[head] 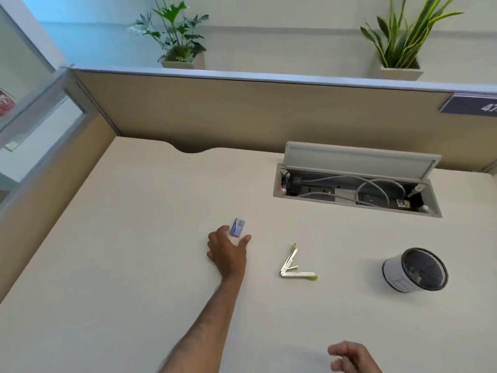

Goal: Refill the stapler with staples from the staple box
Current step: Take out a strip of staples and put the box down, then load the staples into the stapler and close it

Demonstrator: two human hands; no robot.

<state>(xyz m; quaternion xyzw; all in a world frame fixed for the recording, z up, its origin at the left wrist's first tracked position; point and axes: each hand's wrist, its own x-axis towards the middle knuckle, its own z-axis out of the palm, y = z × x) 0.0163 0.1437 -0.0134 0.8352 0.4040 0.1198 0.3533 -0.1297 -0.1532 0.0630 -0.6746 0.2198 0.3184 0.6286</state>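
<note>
A small blue and white staple box (237,227) lies on the white desk (134,238) near its middle. My left hand (227,251) reaches out to it, fingers and thumb spread on either side of the box, at or just short of touching it, holding nothing. To the right lies a white stapler (294,267) with green tips, hinged wide open in a V. My right hand (351,358) hovers at the bottom edge of the view, fingers loosely apart and empty.
A white mesh pen cup (415,270) lies tipped on its side at the right. Behind it an open cable hatch (355,189) with its lid raised shows wires and sockets. A beige partition (242,111) bounds the desk's back and left.
</note>
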